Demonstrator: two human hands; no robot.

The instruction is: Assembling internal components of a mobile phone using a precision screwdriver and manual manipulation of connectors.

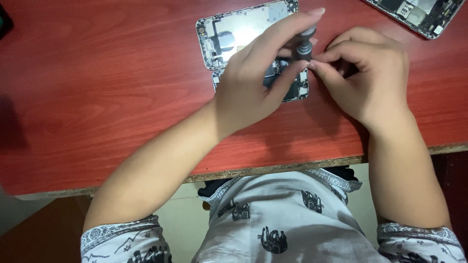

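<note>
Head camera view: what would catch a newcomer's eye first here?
Two bare hands meet over an opened smartphone with exposed circuitry on the red wood-grain table. The left hand holds a small grey screwdriver upright above it, while the right hand pinches close beside its tip. Another opened phone lies at the top right corner.

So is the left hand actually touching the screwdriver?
Touching. The head view shows the left hand wrapped around the small grey screwdriver, forefinger on its cap, above the opened phone on the red table.
</note>
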